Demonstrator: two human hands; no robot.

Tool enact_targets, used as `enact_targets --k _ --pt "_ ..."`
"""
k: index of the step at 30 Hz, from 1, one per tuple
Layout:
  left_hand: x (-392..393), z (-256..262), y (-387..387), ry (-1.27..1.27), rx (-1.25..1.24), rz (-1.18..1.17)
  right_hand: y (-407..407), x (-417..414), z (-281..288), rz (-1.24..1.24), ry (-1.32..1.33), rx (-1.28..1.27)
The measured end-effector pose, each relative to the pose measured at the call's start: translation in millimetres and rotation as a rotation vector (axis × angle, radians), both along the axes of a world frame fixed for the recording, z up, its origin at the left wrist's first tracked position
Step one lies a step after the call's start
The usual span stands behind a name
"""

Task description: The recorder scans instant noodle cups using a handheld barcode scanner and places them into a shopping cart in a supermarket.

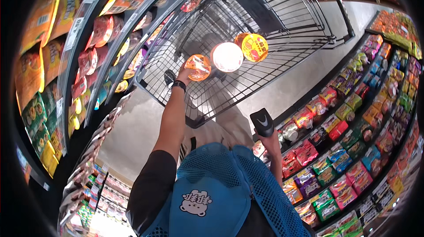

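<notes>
My left hand (185, 73) holds an orange-lidded instant noodle cup (198, 67) over a wire shopping cart (232, 94). Beside this cup is a round container (227, 57) whose top is washed out by glare, and right of that one a container with a yellow printed lid (254, 47); an orange one is partly hidden behind the yellow lid. At the cart's near right side, my right hand (270, 140) grips a black handheld barcode scanner (262, 122), with its head pointing away from me. A black band is on my left wrist.
Shelves of packaged food (96, 31) rise close along the left, with price rails. On the right, curved tiers hold many bright packets (341, 129). A black bar (338, 3) stands at the cart's far right end. Grey floor (129, 134) shows left of my legs.
</notes>
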State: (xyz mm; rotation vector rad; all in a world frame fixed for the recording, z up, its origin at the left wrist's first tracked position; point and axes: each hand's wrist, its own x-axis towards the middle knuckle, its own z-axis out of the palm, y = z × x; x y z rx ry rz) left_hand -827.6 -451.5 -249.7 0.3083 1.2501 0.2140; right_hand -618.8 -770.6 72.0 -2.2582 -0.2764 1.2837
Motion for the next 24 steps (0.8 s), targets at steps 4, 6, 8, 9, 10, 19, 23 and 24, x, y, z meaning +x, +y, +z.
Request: enact_targets --k 4,6,8,9,10,19,23,24 --pt "7 15 -11 0.047 0.207 -0.074 25 3 14 0.024 -0.080 0.054" --pt "31 50 -13 0.209 0.382 -0.290 30 -2 18 -0.007 -0.155 0.129" --pt "6 42 -2 0.274 0.691 -0.481 47 -19 19 -0.030 -0.169 0.197" --pt "-69 -3 15 0.620 1.005 -0.393 80 -36 17 0.030 -0.102 0.295" --pt "-63 2 16 0.589 1.028 -0.555 80 -43 10 0.082 -0.169 0.340" --pt "-54 223 32 -0.561 0.936 -0.817 124 -149 28 0.399 -0.245 0.327" --pt "-126 295 68 -0.404 1.067 -0.832 164 -202 37 0.540 -0.288 0.423" --pt "-144 330 80 -0.403 1.124 -0.817 168 -210 32 0.583 -0.308 0.419"
